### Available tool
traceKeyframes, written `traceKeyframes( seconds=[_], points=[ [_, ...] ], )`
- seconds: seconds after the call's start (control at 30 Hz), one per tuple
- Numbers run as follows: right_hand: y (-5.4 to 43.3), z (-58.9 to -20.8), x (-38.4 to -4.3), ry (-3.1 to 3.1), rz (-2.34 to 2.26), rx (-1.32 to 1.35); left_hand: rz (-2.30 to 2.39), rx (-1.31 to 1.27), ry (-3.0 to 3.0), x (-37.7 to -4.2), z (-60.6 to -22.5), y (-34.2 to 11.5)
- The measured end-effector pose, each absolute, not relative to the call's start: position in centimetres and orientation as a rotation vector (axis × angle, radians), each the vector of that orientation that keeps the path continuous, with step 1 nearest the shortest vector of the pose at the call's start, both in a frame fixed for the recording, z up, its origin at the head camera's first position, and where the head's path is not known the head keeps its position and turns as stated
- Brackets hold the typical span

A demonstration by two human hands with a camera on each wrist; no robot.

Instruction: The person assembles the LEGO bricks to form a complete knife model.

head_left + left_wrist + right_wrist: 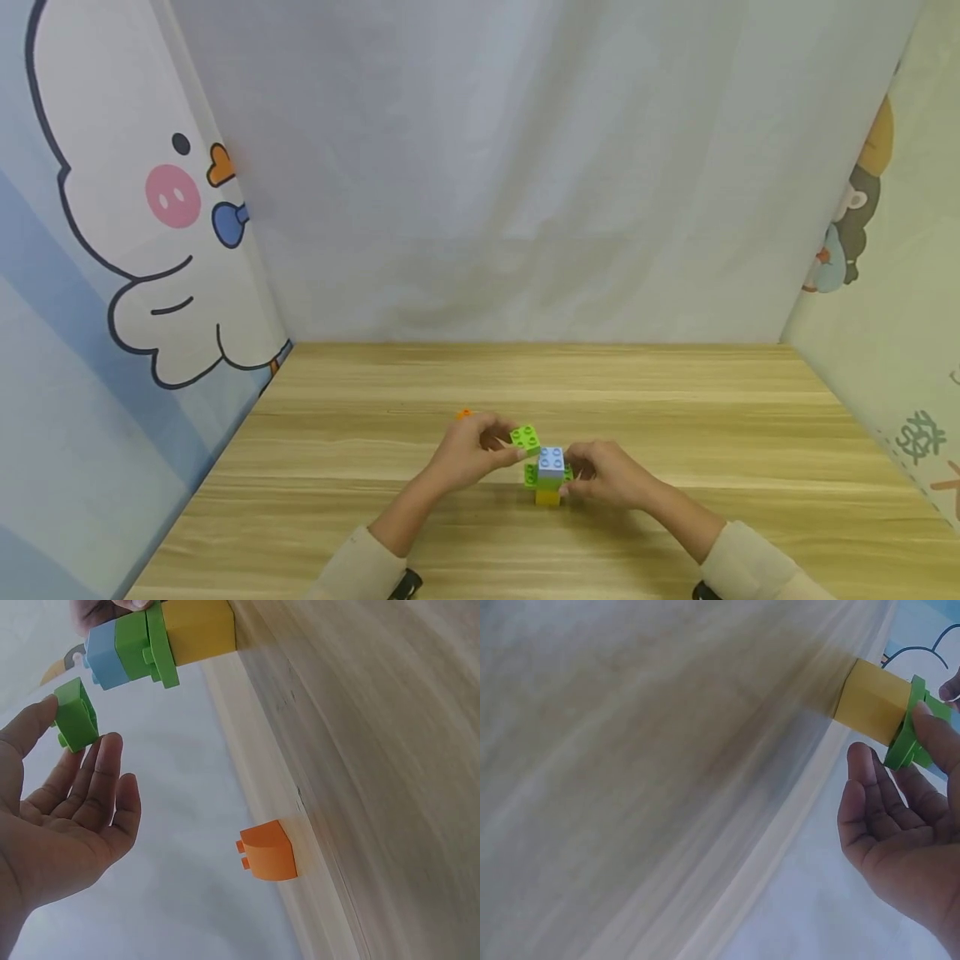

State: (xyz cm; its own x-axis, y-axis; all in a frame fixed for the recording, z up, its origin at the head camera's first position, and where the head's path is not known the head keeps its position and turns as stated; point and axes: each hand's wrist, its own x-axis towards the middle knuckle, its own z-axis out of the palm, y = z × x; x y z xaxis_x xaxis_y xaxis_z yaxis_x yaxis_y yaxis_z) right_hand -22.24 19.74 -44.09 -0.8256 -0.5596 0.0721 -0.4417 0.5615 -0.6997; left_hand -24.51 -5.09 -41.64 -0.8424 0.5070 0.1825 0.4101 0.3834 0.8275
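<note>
My left hand (467, 454) pinches a loose light-green building block (525, 440) between thumb and fingertips, held just above and left of a small upright stack. In the left wrist view this green block (76, 714) is apart from the stack. The stack stands on the table: a yellow block (199, 630) at the bottom, then a wider flat green piece (162, 646), a green block (132, 646) and a light-blue block (551, 458) on top, studs upward. From the right side, my right hand (611, 477) holds the stack, its thumb at the flat green piece (905, 739).
An orange block (268, 853) with a curved side stands on the wooden table (360, 400), beyond my left hand and partly hidden by it in the head view. A pale curtain (480, 183) hangs behind the table, with printed cloths at both sides.
</note>
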Motion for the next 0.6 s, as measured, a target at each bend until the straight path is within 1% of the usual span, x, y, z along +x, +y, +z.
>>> traceKeyframes(
  seconds=[0.6],
  points=[
    [19.8, -44.3, -22.1, 2.617, -1.184, -0.845, 1.538, 0.905, 2.438, -24.1, -42.2, -3.5]
  ],
)
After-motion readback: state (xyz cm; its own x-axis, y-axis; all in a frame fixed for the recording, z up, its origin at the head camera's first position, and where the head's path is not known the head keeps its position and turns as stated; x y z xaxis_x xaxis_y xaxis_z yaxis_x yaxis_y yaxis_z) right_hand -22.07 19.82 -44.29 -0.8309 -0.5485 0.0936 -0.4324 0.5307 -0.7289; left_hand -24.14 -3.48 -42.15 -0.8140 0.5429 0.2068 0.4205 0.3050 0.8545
